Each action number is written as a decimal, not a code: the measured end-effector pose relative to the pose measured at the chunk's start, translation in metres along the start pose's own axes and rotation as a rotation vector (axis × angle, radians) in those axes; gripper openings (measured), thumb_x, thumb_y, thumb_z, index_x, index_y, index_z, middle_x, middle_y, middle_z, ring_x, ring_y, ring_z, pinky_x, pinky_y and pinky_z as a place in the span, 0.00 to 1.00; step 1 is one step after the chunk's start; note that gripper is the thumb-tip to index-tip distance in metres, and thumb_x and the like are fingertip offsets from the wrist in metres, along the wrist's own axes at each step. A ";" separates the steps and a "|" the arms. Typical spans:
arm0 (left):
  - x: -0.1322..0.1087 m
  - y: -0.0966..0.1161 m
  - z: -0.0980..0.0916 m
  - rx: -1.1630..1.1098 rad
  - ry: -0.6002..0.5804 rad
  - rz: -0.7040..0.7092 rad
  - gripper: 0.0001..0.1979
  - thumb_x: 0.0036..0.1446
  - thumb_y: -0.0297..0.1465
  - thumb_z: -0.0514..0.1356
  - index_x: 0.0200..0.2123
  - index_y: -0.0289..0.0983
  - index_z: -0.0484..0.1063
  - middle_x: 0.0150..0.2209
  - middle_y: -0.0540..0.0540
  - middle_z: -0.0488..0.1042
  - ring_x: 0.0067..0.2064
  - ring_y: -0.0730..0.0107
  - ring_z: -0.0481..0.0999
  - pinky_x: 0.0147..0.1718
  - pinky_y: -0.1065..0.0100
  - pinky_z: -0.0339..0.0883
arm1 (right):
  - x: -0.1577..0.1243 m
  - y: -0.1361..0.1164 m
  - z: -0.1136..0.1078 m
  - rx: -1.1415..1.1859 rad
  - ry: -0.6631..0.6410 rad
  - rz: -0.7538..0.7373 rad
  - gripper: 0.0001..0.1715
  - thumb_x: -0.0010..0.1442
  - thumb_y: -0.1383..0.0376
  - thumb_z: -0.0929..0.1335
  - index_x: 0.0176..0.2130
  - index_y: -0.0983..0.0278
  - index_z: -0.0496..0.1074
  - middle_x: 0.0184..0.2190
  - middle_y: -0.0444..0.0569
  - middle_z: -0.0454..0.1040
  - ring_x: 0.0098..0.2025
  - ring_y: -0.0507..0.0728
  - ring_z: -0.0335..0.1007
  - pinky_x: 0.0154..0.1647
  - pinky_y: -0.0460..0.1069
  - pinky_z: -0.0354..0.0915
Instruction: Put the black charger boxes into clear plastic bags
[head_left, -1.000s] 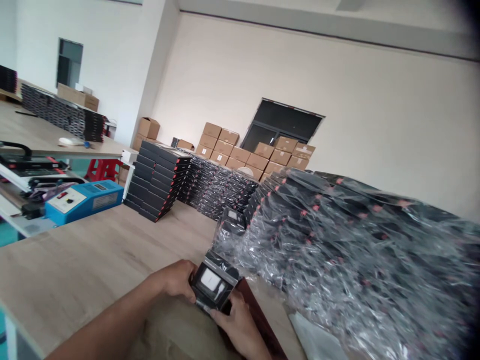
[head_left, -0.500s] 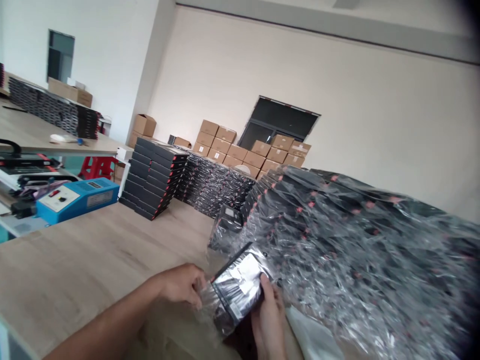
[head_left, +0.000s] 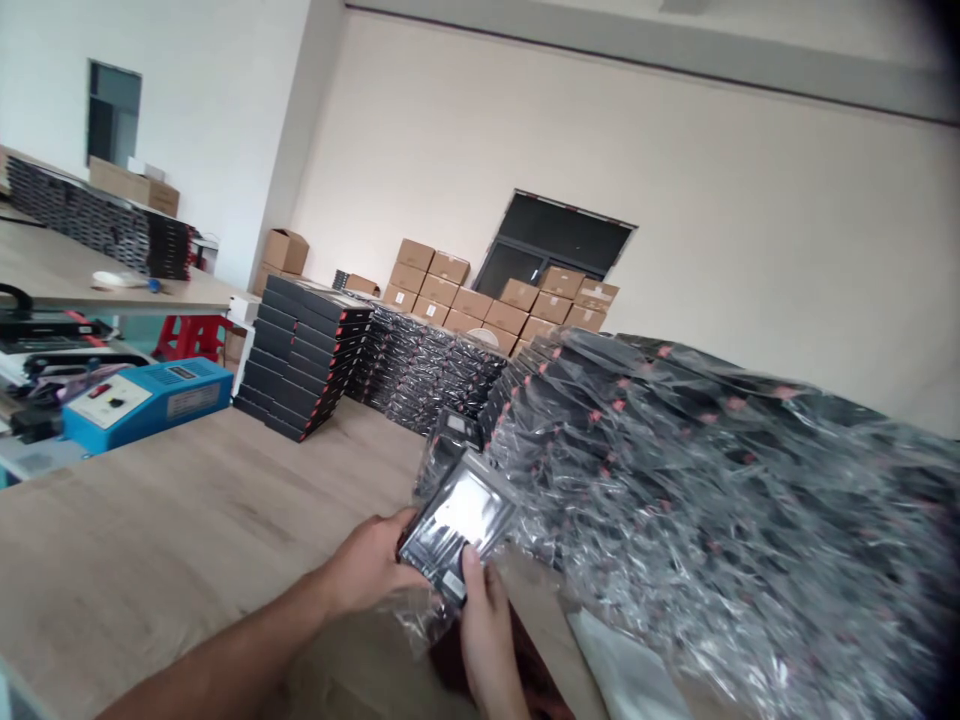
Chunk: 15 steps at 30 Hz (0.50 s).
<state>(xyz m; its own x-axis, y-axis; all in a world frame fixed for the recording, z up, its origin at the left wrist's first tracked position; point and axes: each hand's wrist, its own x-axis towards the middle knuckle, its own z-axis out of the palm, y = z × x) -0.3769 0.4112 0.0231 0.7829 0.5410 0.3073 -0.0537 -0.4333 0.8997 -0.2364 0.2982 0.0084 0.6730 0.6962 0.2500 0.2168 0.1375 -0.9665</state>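
A flat black box in a clear plastic bag (head_left: 457, 515) is held tilted above the near part of the table, its glossy top catching the light. My left hand (head_left: 375, 560) is closed on its left edge. My right hand (head_left: 484, 600) grips the near right corner, thumb lying on top. Loose film from the bag hangs below the box. Just behind it, another bagged black box (head_left: 454, 430) stands against the large pile of bagged boxes (head_left: 675, 480). The fingers beneath the held box are hidden.
A stack of unwrapped black boxes (head_left: 300, 350) rises from the wooden table (head_left: 225, 510). To the left sits a blue machine with a dial (head_left: 150, 400). Brown cartons (head_left: 472, 300) are piled along the wall. A whitish sheet (head_left: 622, 660) lies by my right arm.
The bagged box has moved up and slightly left. My left hand has gone from the bag's loose end to the box's left edge. My right hand still holds it.
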 end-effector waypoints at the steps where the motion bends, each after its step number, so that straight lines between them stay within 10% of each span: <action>1: 0.000 0.000 -0.001 0.012 0.048 -0.010 0.27 0.42 0.37 0.67 0.48 0.38 0.70 0.37 0.48 0.78 0.37 0.63 0.75 0.36 0.70 0.66 | -0.002 -0.001 0.003 -0.001 -0.048 0.019 0.27 0.56 0.46 0.65 0.43 0.64 0.72 0.38 0.50 0.78 0.39 0.59 0.74 0.37 0.50 0.69; 8: 0.007 -0.005 0.001 -0.060 0.364 0.007 0.24 0.46 0.32 0.62 0.49 0.38 0.67 0.35 0.50 0.78 0.34 0.67 0.75 0.33 0.73 0.67 | -0.015 -0.014 0.022 -0.035 -0.238 0.041 0.22 0.53 0.48 0.68 0.34 0.65 0.74 0.23 0.45 0.74 0.17 0.50 0.61 0.16 0.44 0.55; 15: 0.031 -0.006 -0.027 0.027 0.485 0.023 0.21 0.48 0.40 0.62 0.45 0.38 0.70 0.33 0.50 0.79 0.33 0.65 0.76 0.32 0.72 0.67 | -0.027 0.002 0.049 -0.313 -0.210 -0.166 0.23 0.63 0.56 0.59 0.25 0.64 0.72 0.18 0.43 0.71 0.20 0.50 0.64 0.23 0.43 0.57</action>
<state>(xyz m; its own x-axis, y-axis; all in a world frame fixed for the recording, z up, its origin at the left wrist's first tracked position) -0.3692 0.4495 0.0358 0.4025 0.8015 0.4422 -0.0464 -0.4646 0.8843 -0.2894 0.3141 -0.0030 0.4590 0.8155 0.3525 0.5368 0.0616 -0.8415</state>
